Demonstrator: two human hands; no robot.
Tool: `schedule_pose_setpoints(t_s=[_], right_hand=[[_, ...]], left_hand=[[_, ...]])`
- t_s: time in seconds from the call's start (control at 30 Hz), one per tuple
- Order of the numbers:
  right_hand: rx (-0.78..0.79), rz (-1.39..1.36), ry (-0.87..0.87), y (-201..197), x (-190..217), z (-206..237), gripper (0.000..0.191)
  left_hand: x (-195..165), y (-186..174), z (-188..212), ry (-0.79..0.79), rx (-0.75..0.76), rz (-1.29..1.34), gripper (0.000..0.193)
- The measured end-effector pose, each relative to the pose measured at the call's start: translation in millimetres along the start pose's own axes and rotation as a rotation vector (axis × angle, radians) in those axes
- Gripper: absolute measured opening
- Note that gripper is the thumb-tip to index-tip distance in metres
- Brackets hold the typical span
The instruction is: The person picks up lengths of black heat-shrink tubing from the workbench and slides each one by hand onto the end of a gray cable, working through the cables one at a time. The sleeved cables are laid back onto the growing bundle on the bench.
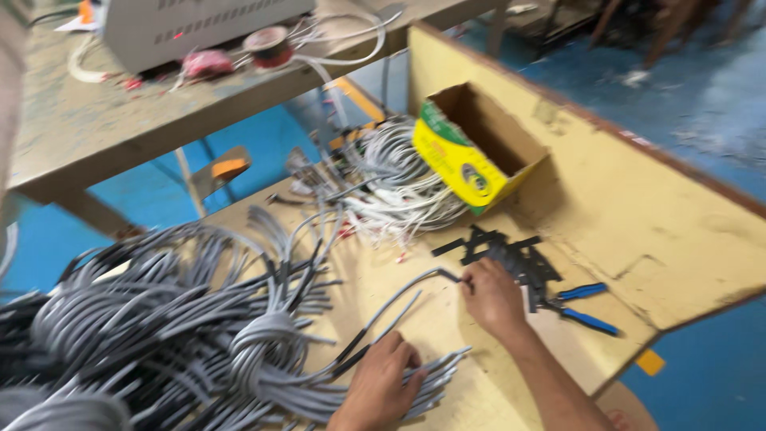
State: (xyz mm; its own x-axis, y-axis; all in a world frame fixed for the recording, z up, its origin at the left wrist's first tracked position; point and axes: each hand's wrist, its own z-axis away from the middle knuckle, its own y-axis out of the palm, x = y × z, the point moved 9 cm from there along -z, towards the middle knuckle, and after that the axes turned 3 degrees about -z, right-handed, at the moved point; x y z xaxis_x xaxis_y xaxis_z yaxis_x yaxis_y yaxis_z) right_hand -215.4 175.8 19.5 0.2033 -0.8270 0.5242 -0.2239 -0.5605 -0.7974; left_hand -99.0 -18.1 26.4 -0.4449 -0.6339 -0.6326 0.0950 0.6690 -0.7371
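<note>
Sleeving cable ends at the bench

Right hand [492, 297] pinches the tip of one grey cable [399, 299], right beside the pile of black sleeve pieces [511, 254]; left hand [383, 379] presses closed on the near cable bundle [263, 359]. Looks like early days, judging by the huge heap of cables [120, 319] on the left. Blue-handled pliers [582, 307] lie to the right.
</note>
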Motion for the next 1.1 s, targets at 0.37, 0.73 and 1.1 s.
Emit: schedule_pose_setpoints(t_s=[0.37, 0.73, 1.1], right_hand=[[0.041, -0.325, 0.133, 14.0, -10.0, 5.5, 0.019], [-0.105, -0.453, 0.160, 11.1, -23.9, 1.8, 0.010], [0.140, -1.153, 0.318, 64.9, -32.6, 5.2, 0.013]], left_hand=[[48.5, 43.6, -2.2, 0.013, 0.083, -0.063, 0.023], [62.0, 53.5, -4.2, -0.045, 0.111, -0.035, 0.031], [85.0, 28.9, 0.7, -0.429, -0.219, 0.114, 0.020]])
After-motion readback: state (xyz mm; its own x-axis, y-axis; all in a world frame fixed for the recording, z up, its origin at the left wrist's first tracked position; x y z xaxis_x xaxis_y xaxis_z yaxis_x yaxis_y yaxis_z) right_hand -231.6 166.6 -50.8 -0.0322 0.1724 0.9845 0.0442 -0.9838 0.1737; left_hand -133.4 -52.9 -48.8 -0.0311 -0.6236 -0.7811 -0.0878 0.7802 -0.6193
